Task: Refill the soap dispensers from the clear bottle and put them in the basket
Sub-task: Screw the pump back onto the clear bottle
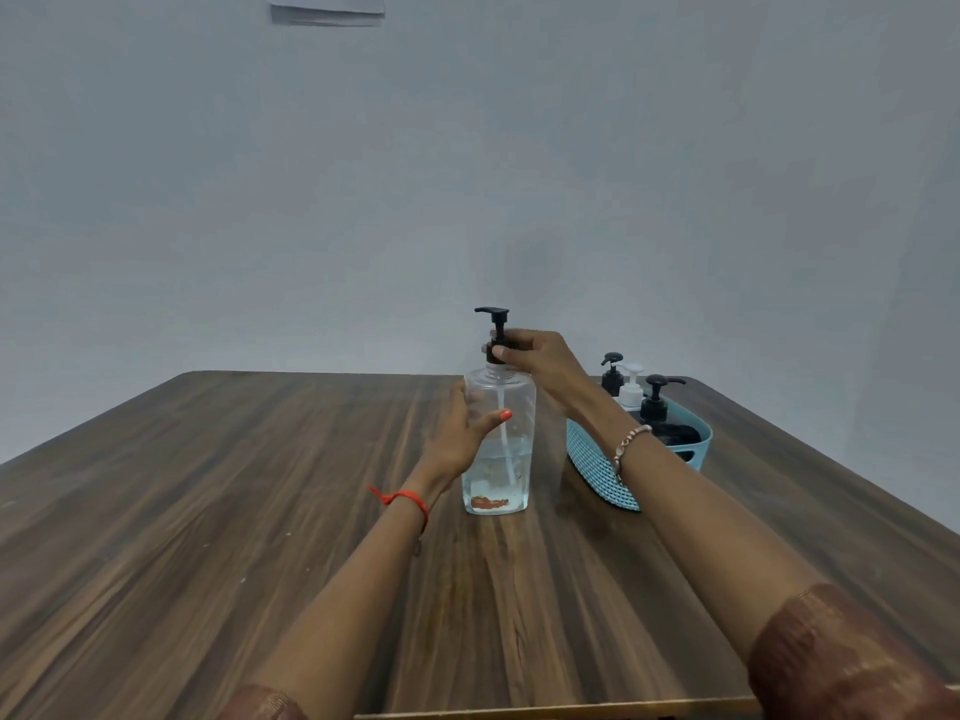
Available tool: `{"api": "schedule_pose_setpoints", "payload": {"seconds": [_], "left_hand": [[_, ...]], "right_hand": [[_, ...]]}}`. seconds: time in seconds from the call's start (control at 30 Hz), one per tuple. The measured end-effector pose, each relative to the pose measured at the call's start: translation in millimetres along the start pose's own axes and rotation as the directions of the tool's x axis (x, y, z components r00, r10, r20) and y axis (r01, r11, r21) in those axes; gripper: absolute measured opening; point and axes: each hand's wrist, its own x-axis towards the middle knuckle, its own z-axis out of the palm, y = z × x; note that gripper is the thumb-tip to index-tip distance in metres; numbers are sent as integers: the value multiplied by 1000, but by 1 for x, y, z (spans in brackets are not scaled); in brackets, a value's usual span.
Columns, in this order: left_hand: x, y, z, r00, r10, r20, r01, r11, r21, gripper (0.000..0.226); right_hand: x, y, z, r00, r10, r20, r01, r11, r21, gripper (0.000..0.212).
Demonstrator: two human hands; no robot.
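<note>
The clear bottle (506, 459) stands upright near the middle of the wooden table (208, 511), partly filled with clear liquid. Its black pump (493, 319) sits on the neck. My left hand (460, 433) grips the bottle's body from the left. My right hand (535, 356) pinches the black pump collar at the neck. To the right stands the blue basket (597, 472). Inside it are two black-pump dispensers (657, 402) (613, 374) and a white dispenser (632, 387).
A grey wall rises just behind the table's far edge. A paper sheet (326, 7) hangs high on it. The basket stands near the table's right edge, and the near edge runs below my forearms.
</note>
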Motion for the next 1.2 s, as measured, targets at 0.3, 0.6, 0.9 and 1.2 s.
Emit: {"api": "schedule_pose_setpoints", "payload": {"seconds": [0.3, 0.6, 0.9, 1.2], "left_hand": [[-2, 1, 2, 1000, 5, 13, -5, 1000, 9, 62], [-2, -2, 1, 1000, 0, 17, 0, 1000, 27, 69], [1, -4, 0, 999, -4, 51, 4, 1000, 0, 84], [6, -9, 2, 999, 5, 36, -4, 999, -44, 86]], "right_hand": [[-3, -1, 11, 997, -1, -77, -4, 998, -65, 28], [-2, 0, 14, 995, -8, -101, 0, 997, -74, 34], [-4, 0, 15, 986, 0, -167, -6, 999, -38, 27], [-2, -1, 4, 999, 43, 2, -43, 998, 44, 15]]}}
